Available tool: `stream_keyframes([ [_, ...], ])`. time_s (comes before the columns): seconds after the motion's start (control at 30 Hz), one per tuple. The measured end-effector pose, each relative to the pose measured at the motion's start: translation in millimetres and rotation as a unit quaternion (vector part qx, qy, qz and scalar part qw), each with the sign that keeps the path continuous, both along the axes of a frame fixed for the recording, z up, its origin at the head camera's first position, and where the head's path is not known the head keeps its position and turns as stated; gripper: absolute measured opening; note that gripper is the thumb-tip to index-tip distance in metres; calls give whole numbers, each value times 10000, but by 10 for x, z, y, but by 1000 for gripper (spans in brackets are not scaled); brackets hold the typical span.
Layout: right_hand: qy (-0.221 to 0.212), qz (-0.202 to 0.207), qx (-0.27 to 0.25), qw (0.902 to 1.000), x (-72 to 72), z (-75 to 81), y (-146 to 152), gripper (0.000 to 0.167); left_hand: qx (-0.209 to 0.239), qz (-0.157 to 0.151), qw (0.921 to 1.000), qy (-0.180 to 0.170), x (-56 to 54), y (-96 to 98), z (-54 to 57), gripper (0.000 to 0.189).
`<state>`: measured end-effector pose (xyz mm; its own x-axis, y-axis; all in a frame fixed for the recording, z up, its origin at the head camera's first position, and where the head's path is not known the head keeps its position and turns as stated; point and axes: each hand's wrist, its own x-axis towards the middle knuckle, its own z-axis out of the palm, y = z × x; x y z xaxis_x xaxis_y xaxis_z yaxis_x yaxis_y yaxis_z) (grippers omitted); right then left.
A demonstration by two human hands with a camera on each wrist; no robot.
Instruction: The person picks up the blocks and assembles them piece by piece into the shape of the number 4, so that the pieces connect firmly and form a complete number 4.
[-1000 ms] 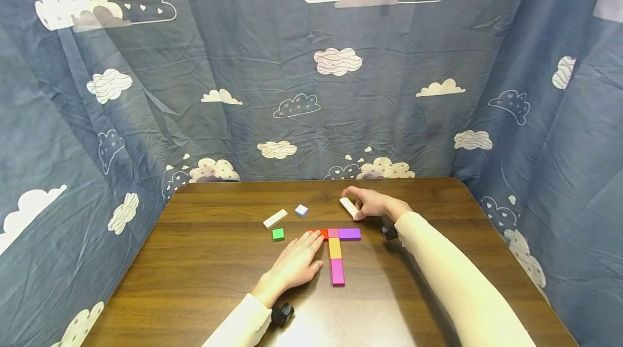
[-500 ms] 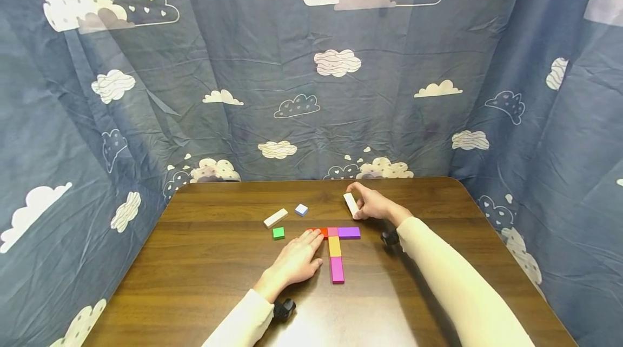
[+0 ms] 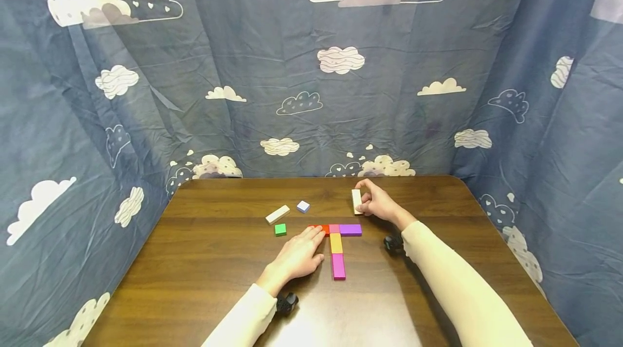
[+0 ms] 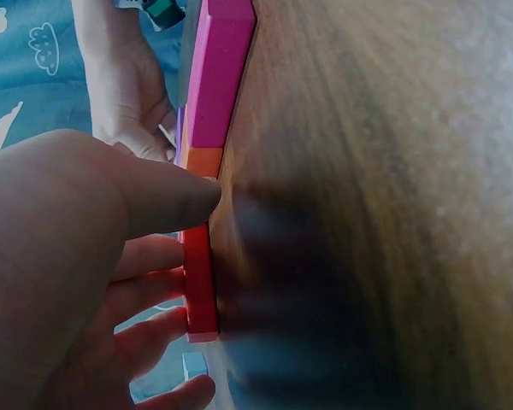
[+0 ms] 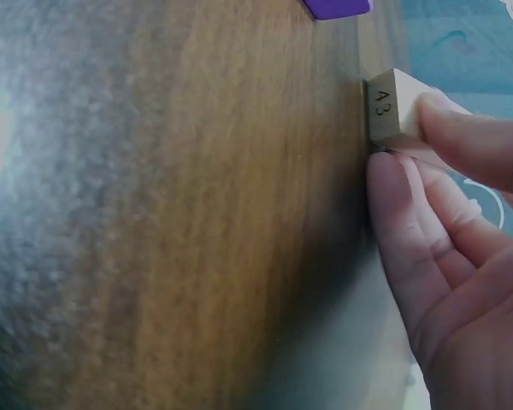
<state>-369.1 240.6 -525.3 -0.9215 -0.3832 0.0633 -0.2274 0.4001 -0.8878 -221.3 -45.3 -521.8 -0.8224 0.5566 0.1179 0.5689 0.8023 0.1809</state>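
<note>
My right hand (image 3: 382, 205) holds a long white block (image 3: 357, 202) by its ends toward the back of the table. The right wrist view shows this block's end (image 5: 383, 109), marked A3, with fingertips against it. My left hand (image 3: 298, 255) lies flat with straight fingers, their tips resting on a red block (image 4: 200, 286). That red block joins a T-shaped row: a pink square block (image 3: 334, 228) in the middle, a purple block (image 3: 350, 229) to the right, then an orange block (image 3: 336, 243) and a magenta block (image 3: 338, 267) running toward me.
Left of the T, a second white block (image 3: 278, 214) lies aslant, with a small green block (image 3: 280, 229) in front of it. A small light-blue block (image 3: 303, 206) sits behind the T. The wooden table (image 3: 194, 260) ends at a cloud-patterned curtain (image 3: 292, 66).
My right hand has turned its white block from a slant to nearly straight front to back, shifting it slightly right. The left hand stays on the red block.
</note>
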Motion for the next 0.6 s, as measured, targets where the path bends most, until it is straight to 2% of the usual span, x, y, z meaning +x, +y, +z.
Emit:
stream_keyframes([
  [0.23,168,-228,-129,9995,-11,-36,6,51,-78,17,10000,-46,-18,-2,4,60],
  [0.6,328,-551,-18,9979,22,40,-85,54,-5,77,9996,-256,-25,-11,26,58],
])
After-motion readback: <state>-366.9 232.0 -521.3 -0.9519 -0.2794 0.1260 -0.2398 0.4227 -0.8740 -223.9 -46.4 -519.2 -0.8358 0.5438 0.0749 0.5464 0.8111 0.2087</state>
